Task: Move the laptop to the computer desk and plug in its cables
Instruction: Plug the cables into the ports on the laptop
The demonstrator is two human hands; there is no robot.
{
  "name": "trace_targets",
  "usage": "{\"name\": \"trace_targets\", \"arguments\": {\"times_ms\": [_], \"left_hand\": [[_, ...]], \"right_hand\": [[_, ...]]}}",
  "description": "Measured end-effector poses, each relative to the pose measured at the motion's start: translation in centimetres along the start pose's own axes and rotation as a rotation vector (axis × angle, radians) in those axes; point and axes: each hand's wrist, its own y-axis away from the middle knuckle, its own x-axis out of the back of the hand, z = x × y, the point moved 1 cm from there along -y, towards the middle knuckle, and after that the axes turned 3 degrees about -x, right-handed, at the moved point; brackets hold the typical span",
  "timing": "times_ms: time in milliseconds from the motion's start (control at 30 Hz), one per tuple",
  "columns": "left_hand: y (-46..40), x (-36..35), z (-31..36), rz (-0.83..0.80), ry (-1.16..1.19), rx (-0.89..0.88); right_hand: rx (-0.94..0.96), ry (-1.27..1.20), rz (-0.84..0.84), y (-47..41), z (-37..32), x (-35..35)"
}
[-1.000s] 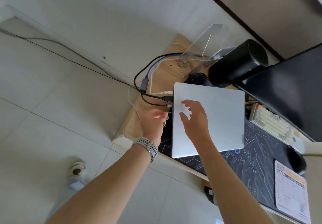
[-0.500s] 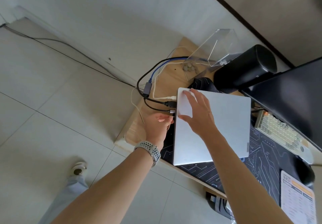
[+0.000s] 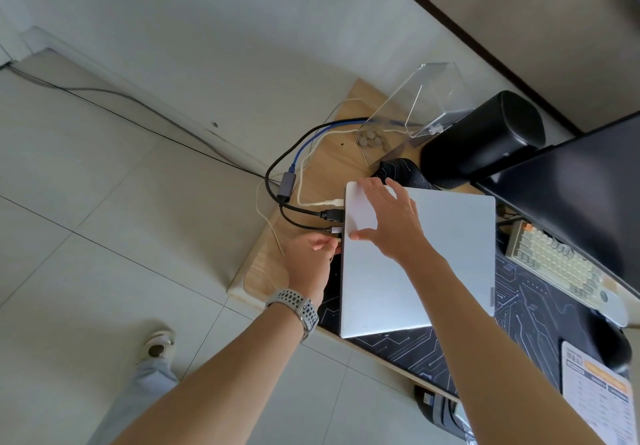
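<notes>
We see the closed laptop [image 3: 420, 261] flat on the patterned mat [image 3: 516, 309] on the counter [image 3: 266, 268]. At its 9 o'clock edge three cables [image 3: 304, 207] are plugged in. Our right hand [image 3: 389, 223] rests on the lid, fingers spread; our left hand [image 3: 310, 263] pinches a plug there. A speaker [image 3: 485, 136] stands at 12 o'clock, a keyboard [image 3: 554, 264] at 3.

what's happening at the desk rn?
A person is cabling up a closed laptop that lies on the desk mat. The right hand lies flat on the lid near its left edge, steadying it. The left hand pinches a plug at that same edge, just below three cables whose ends meet the edge. Whether the plug is seated can't be told. A keyboard and monitor sit to the right.
</notes>
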Motion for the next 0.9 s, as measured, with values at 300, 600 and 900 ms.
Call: {"name": "trace_targets", "arguments": {"times_ms": [300, 600, 900], "left_hand": [[-0.12, -0.38, 0.14, 0.021, -0.007, 0.027], [0.01, -0.66, 0.37, 0.043, 0.080, 0.107], [-0.25, -0.37, 0.52, -0.007, 0.063, 0.126]], "right_hand": [[0.023, -0.028, 0.041, -0.22, 0.14, -0.49], [0.048, -0.028, 0.065, -0.31, 0.00, -0.60], [0.039, 0.007, 0.051, -0.47, -0.22, -0.66]]}}
